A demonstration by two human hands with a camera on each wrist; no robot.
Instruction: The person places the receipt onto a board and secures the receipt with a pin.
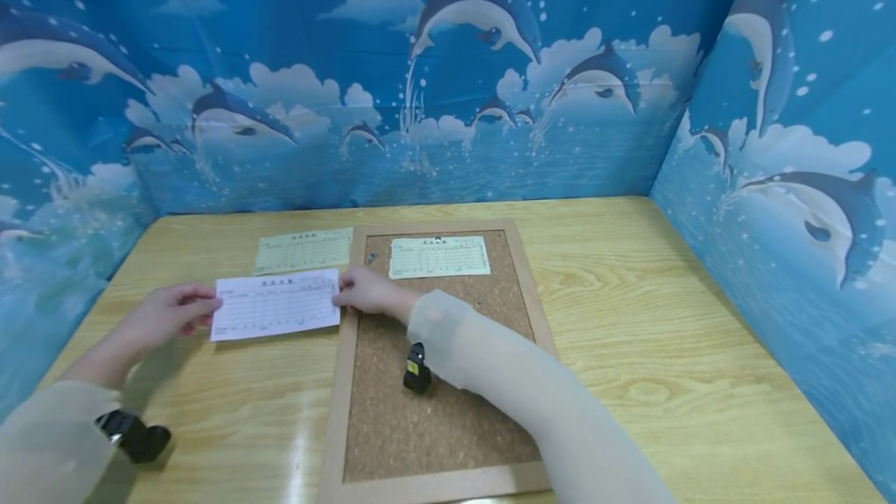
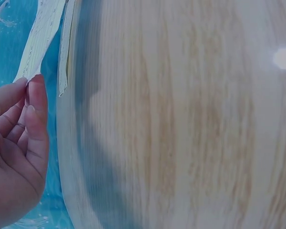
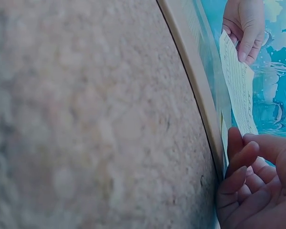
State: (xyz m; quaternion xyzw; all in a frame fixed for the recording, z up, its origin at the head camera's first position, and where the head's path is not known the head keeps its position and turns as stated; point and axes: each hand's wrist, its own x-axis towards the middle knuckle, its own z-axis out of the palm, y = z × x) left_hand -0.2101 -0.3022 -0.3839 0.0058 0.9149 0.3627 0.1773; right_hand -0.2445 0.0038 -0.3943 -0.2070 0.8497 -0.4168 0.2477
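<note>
Between both hands a white printed form slip is held up by its two short ends. My left hand pinches its left end between thumb and fingers, as the left wrist view also shows with the hand at the slip's tip. My right hand pinches the right end, over the left rail of the corkboard. Behind the white slip a green form slip lies on the table. Another green slip sits on the upper corkboard, with a pushpin at its top edge.
A small clear pin stands at the board's upper left corner. The wooden frame surrounds the cork. Wood-grain tabletop extends to the right, and a blue dolphin curtain encloses the back and sides.
</note>
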